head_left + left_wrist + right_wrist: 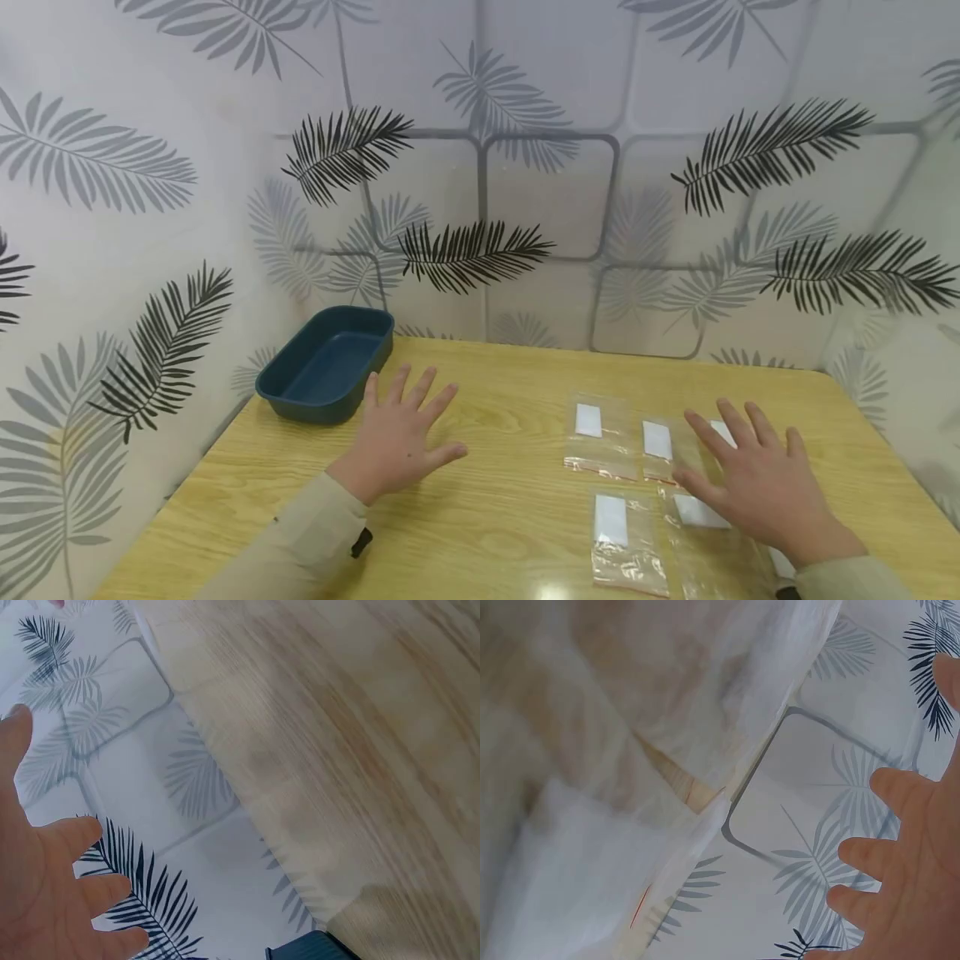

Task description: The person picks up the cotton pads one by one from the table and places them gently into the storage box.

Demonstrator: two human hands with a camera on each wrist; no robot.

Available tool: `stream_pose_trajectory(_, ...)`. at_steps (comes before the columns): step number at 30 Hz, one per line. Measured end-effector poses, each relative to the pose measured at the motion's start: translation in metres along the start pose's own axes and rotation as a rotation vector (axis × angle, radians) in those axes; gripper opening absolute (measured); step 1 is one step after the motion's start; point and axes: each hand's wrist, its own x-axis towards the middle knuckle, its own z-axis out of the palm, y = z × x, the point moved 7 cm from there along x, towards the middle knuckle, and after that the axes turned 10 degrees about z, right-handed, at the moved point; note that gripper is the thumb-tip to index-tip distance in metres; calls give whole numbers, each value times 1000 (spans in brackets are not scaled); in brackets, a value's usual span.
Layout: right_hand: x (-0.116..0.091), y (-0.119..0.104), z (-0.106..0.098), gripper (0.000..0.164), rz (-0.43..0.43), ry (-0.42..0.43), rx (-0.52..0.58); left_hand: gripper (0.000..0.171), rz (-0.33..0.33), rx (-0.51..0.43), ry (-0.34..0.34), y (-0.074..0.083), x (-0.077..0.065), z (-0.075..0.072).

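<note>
My left hand (396,440) is held over the table with its fingers spread and nothing in it. Just beyond it, at the back left corner, sits a dark blue rectangular basin (300,410). On the right, my right hand (765,479) hovers with spread fingers above several clear zip bags, each with a white folded piece inside. One such bag (615,446) lies at the back, and another bag (637,567) lies nearer the front. The right hand partly covers some of the bags. In the right wrist view, blurred clear plastic (652,690) fills the left side, beside the palm (922,877).
The wooden table (495,517) meets a wall covering (547,200) printed with leaves at its back and left edges. A corner of the basin (311,946) shows at the bottom of the left wrist view.
</note>
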Motion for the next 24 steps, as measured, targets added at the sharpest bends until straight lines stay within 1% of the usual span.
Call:
stream_pose_trajectory(4, -1, 0, 2, 82, 9, -9, 11, 88, -17, 11, 17, -10, -4, -1)
stream_pose_trajectory(12, -3, 3, 6, 83, 28, -52, 30, 87, -72, -1, 34, -38, -12, 0)
stream_pose_trajectory(15, -4, 3, 6, 83, 23, -44, 32, 85, -94, -9, 30, -50, -16, 1)
stream_pose_trajectory(20, -5, 4, 7, 81, 16, -24, 26, 83, -147, -50, 13, -72, -23, 5)
stream_pose_trajectory(24, -3, 6, 6, 81, 16, -19, 26, 86, -193, -83, 5, -90, -29, 3)
